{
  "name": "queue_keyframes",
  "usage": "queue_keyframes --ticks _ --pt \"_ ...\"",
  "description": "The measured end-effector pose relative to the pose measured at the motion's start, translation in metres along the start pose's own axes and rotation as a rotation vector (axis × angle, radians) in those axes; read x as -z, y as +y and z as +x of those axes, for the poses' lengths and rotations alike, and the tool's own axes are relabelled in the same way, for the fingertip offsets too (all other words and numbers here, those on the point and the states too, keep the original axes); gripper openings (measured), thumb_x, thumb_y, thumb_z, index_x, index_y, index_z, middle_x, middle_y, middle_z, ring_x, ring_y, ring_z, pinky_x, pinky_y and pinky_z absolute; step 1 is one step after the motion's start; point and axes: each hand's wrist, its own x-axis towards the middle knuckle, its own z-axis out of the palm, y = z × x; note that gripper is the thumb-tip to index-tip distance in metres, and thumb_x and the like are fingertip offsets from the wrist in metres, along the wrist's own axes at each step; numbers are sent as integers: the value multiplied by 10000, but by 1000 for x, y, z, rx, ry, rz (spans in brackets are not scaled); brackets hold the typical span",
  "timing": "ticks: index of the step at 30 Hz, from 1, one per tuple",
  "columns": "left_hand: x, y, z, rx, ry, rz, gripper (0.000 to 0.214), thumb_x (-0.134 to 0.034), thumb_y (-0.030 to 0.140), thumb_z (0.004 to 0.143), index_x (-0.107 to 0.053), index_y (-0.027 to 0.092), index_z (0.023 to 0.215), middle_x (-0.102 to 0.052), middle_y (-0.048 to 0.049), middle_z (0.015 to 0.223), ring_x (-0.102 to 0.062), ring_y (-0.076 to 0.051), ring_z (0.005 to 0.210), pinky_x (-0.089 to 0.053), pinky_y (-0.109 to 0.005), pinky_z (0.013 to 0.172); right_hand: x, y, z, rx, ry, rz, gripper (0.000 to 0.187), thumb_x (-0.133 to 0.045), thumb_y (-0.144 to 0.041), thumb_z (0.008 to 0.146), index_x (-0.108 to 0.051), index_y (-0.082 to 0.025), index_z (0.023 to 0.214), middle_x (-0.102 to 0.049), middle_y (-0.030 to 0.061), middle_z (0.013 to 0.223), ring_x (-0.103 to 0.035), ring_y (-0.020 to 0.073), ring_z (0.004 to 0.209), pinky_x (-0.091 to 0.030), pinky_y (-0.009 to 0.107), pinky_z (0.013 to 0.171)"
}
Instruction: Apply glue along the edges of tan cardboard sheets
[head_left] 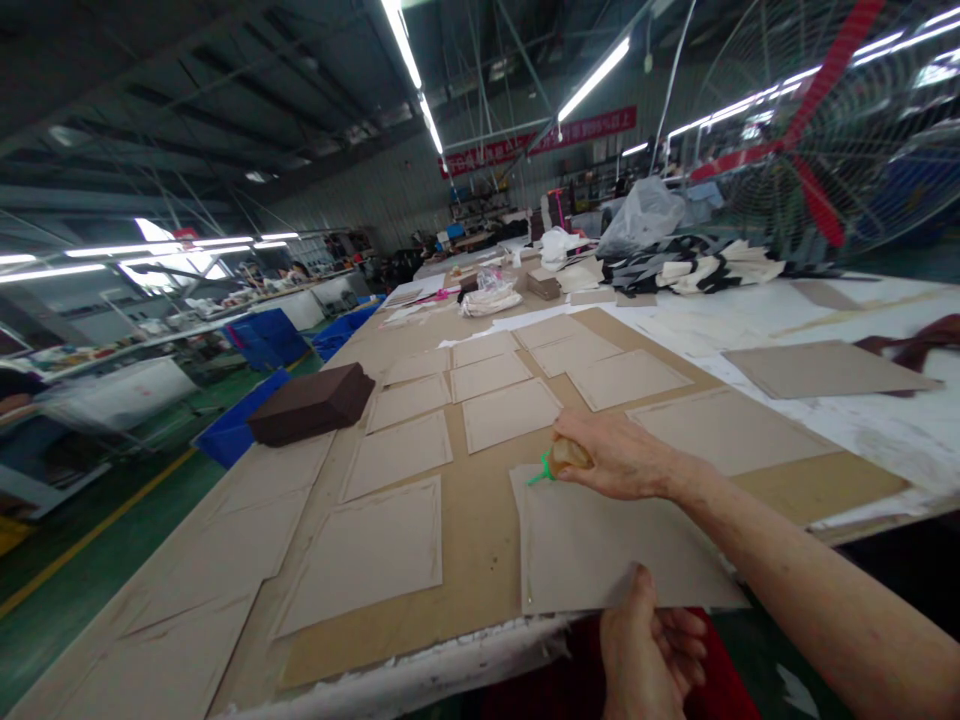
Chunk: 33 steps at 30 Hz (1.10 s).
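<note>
My right hand (611, 455) is wrapped round a small squeeze bottle (570, 456) of amber stuff with a green nozzle (541, 470). The nozzle points down at the far edge of a taupe panel (600, 545), which overhangs the table's near edge. With its thumb on top of that panel's near edge and its fingers curled below, my left hand (649, 645) grips the panel. Glue-like streaks run along the panel's left edge. More taupe panels, such as one at left (375, 550) and one farther off (510, 412), lie in rows, with similar streaks along their edges.
A dark brown stack (311, 403) stands on the table's left edge, above a blue bin (225, 425). Black and white scraps (697, 262) and a clear plastic bag (641, 215) lie at the back. A large fan (787, 145) is at right.
</note>
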Motion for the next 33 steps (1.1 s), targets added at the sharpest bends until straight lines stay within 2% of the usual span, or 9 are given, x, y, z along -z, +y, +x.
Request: queue_keyframes --ticks 8,14,22,29,33 --pt "-3 1 0 10 34 8 497 -451 429 877 -633 51 611 -592 -71 537 -471 -78 388 -273 -180 366 20 12 -14 -38 -31 -24 234 -620 -358 809 -512 -201 945 -582 36 878 -555 191 752 -348 273 626" --pt "-3 5 -6 -19 19 12 453 -568 464 802 -634 58 612 -608 -72 564 -488 -75 416 -304 -171 389 11 9 -9 -27 -15 -35 253 -621 -369 809 -510 -204 965 -584 39 902 -558 200 779 -349 283 648" --pt "-3 5 -7 -12 27 33 446 -583 484 783 -632 74 613 -618 -68 570 -485 -82 435 -318 -182 404 32 28 -32 -96 -25 -49 254 -636 -367 783 -524 -201 939 -585 34 858 -556 199 744 -353 275 615" --pt "-4 6 -8 -15 51 46 454 -549 456 820 -630 64 607 -610 -65 556 -480 -77 425 -312 -177 398 15 16 -19 -51 -6 -18 290 -630 -367 798 -514 -208 1011 -590 41 925 -566 211 822 -378 292 700" --pt "-2 6 -7 -22 45 39 427 -605 476 779 -633 72 645 -618 -62 568 -494 -79 442 -330 -173 410 20 24 -29 -87 -9 -5 275 -629 -364 788 -517 -207 984 -591 40 902 -559 205 788 -377 285 668"
